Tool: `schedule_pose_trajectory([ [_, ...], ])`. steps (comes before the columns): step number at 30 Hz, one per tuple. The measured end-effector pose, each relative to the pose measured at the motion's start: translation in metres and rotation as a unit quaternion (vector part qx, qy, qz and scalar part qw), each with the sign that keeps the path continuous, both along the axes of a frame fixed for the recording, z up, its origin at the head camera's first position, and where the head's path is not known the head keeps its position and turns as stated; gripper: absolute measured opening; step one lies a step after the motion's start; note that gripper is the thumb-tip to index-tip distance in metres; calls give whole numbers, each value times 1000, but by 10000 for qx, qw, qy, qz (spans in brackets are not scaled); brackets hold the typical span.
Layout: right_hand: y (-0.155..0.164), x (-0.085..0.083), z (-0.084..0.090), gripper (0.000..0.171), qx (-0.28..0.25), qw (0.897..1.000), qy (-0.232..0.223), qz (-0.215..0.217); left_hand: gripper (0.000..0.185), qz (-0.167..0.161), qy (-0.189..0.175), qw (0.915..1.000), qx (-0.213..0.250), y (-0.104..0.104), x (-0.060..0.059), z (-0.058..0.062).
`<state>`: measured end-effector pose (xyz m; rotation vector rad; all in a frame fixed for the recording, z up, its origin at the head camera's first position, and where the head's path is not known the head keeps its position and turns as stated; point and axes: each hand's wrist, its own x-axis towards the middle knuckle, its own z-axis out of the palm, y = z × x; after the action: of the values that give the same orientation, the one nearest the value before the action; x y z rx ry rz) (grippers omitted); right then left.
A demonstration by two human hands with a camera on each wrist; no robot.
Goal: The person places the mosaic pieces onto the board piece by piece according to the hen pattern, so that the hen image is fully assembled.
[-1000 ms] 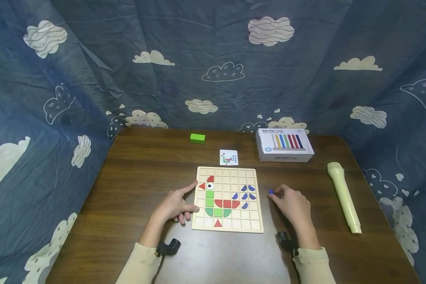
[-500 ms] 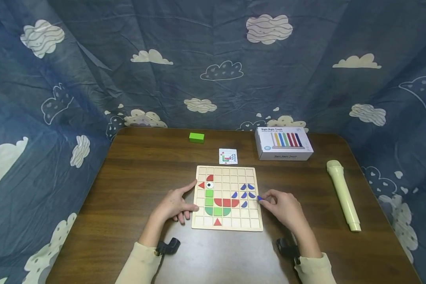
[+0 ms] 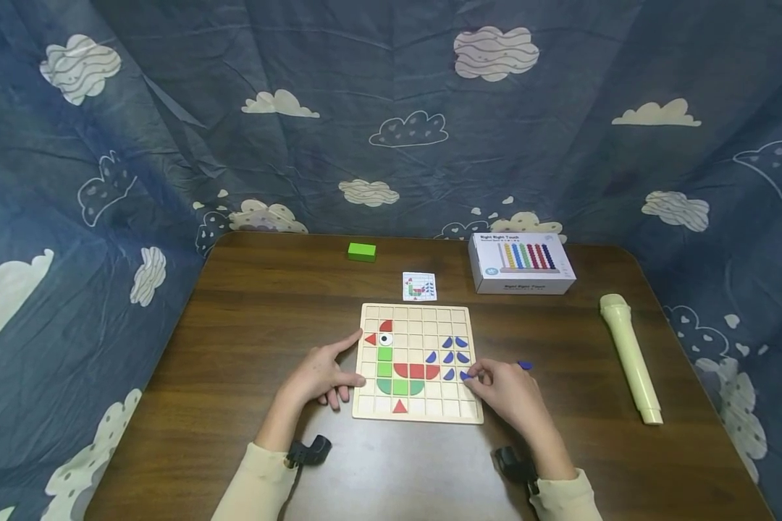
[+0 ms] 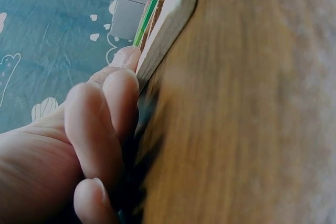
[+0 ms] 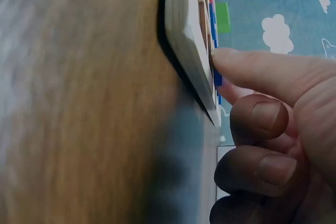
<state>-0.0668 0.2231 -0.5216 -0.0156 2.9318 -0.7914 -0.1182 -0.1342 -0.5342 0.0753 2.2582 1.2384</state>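
A wooden grid board (image 3: 430, 410) bears red, green and blue pieces and a round eye piece, laid out like a bird. The left hand (image 3: 321, 373) touches the board's left edge with index finger and thumb spread, the other fingers bent below. At the board's right side the right hand (image 3: 508, 391) pinches a blue piece (image 3: 465, 375) between thumb and index finger, in a cell beside several blue pieces. In the right wrist view the blue piece (image 5: 217, 75) shows under the thumb. Another blue piece (image 3: 525, 365) lies on the table just beyond the right hand.
A picture card (image 3: 419, 286) with a similar bird lies behind the board. Farther back are a green block (image 3: 361, 252) and a white box (image 3: 523, 263) with coloured beads printed on it. A pale yellow tube (image 3: 631, 359) lies at the right of the wooden table (image 3: 234, 318).
The right hand has moved left from the table onto the board's right column, bringing a blue piece. Another blue piece has come into view behind the hand. The left hand has stayed put.
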Motion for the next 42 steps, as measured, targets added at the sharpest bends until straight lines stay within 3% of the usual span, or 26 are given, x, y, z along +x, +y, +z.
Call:
schedule_pose_trajectory([
  [15,2,-2,-3,20,-163,9995,91,-263,97,16,-13,10000,8,0,2,1],
  [22,56,1,-2,31,-320,9954,355,-831,98,13,2,10000,-7,-1,1,2],
  [29,97,4,-11,42,83,9986,-8,-525,99,16,-21,10000,33,-1,2,2],
  [37,90,2,-12,25,282,9965,228,-748,97,-32,40,10000,8,0,1,1],
  [42,64,8,-3,25,-3,9964,403,-741,97,8,-13,10000,26,1,1,2],
])
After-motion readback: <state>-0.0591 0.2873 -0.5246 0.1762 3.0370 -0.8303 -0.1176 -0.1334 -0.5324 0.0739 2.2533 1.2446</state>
